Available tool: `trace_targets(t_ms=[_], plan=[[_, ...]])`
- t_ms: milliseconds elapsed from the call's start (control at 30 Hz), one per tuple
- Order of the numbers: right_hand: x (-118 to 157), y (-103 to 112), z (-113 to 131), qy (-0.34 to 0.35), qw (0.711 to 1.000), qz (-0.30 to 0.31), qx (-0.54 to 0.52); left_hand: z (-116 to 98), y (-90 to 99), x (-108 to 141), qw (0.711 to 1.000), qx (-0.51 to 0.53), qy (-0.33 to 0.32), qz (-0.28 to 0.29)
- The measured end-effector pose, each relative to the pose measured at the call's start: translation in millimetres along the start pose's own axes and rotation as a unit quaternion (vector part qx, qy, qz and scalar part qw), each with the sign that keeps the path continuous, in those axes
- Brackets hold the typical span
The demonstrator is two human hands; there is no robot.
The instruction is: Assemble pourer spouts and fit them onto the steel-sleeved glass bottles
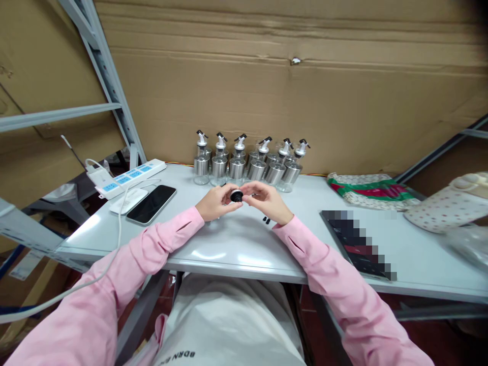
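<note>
Above the middle of the white table, a small round black stopper-like part with a pale rim is pinched between my two hands. My left hand grips its left side with thumb and fingers. On its right side, the fingertips of my right hand close on it. Behind my hands stand several glass bottles with steel bands, in rows; the front ones carry spouts with black tips. Small black pieces lie on the table by my right wrist.
A phone, a white charger pad with cable and a power strip are at left. To the right lie a green-and-red patterned cloth, a dark flat packet and a dotted bag. Cardboard stands behind.
</note>
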State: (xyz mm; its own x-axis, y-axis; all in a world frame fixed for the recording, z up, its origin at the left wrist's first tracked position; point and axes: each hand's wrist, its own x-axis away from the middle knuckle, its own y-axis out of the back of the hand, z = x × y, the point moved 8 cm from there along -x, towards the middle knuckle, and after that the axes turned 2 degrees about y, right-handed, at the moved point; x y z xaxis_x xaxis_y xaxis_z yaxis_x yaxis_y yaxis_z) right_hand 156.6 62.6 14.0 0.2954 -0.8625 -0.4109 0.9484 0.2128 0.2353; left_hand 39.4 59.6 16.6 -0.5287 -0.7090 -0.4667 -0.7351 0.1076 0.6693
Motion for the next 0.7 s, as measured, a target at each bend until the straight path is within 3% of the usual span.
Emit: trace_targets(t_ms=[367,567,700], plan=[[1.6,-4.4,-0.6,0.011,1.0,0.017,0.009,6.0,-1.8,0.9,0.992,0.116,0.038,0.006],[4.1,-11.0,6.0,0.025,0.999,0.028,0.002,5.0,-4.2,2.0,0.992,0.123,0.02,0.017],[5.7,-12.7,8.4,0.045,0.998,0.019,0.049,-0.9,-4.0,2.4,0.997,0.07,0.007,0.033]])
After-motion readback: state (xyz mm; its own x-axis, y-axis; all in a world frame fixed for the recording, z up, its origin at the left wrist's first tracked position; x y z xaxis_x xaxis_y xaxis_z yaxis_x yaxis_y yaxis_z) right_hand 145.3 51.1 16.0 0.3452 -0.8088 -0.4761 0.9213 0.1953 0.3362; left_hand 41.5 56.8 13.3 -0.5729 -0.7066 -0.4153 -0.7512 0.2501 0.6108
